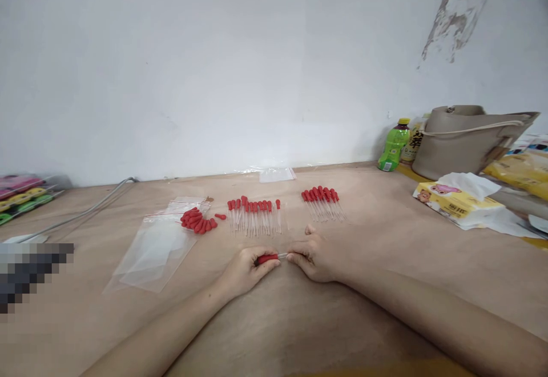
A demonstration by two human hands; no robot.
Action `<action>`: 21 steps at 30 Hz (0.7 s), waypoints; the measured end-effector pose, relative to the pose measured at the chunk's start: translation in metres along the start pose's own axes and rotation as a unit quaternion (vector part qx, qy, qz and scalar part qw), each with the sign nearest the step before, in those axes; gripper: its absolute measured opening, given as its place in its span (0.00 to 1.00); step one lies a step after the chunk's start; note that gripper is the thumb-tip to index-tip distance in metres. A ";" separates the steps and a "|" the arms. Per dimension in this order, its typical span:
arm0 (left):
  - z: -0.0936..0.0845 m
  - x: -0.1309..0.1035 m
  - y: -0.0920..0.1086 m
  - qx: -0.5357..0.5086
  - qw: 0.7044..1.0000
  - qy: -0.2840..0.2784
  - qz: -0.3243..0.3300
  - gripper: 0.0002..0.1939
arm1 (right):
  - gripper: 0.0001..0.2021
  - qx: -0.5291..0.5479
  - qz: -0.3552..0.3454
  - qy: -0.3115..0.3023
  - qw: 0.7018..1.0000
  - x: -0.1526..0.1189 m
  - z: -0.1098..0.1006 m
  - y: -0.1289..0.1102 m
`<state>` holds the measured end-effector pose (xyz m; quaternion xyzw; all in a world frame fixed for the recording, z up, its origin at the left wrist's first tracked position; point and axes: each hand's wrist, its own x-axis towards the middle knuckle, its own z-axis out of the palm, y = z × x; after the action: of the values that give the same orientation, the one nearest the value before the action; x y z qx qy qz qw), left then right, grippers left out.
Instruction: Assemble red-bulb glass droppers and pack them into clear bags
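Observation:
Between the fingers of my left hand [252, 267] is a red rubber bulb [268, 259], held lying sideways. A clear thin tube [282, 256] joins its right end, and my right hand [314, 256] pinches the tube's other end. Beyond my hands lies a row of red-topped clear droppers [257, 217]. A second group of red-topped droppers [323, 203] rests farther right. Loose red bulbs [199, 221] are heaped at the left, on clear plastic bags [154, 245].
A small clear bag [277, 175] lies by the wall. At the right stand a green bottle [394, 145], a beige bag [462, 143] and a yellow tissue box [458, 203]. A grey cable [85, 212] and colourful packages [21, 197] are at the left.

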<state>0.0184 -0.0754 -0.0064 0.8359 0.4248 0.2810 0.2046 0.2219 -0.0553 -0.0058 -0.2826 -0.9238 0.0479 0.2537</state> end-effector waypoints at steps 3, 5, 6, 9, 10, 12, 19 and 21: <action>0.000 0.000 0.000 -0.002 1.000 0.004 0.003 0.11 | 0.13 0.002 0.017 -0.011 1.000 0.002 0.001 -0.003; 0.000 -0.001 -0.001 -0.009 1.000 0.008 0.004 0.12 | 0.13 0.005 0.028 -0.018 0.999 0.003 0.002 -0.003; 0.000 -0.001 -0.001 -0.012 1.000 0.011 0.003 0.12 | 0.14 0.007 0.034 -0.022 0.999 0.003 0.002 -0.003; 0.000 -0.001 -0.003 -0.020 1.000 0.010 0.001 0.13 | 0.15 0.013 0.051 -0.034 0.998 0.005 0.003 -0.003; 0.000 -0.001 -0.004 -0.022 1.000 0.006 0.000 0.13 | 0.15 0.016 0.056 -0.038 0.998 0.006 0.002 -0.004; -0.001 0.000 -0.006 -0.033 0.999 -0.007 -0.004 0.13 | 0.16 0.019 0.066 -0.047 0.997 0.007 -0.001 -0.008; -0.006 0.002 -0.014 -0.062 0.996 0.047 -0.052 0.15 | 0.09 0.121 0.151 -0.130 0.972 0.008 -0.036 -0.002; -0.008 0.002 -0.016 -0.049 0.996 0.059 -0.051 0.11 | 0.11 0.161 0.214 -0.136 0.954 0.010 -0.046 0.019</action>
<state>0.0045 -0.0639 -0.0087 0.7841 0.4637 0.3397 0.2342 0.2468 -0.0362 0.0338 -0.4200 -0.8475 0.2870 0.1515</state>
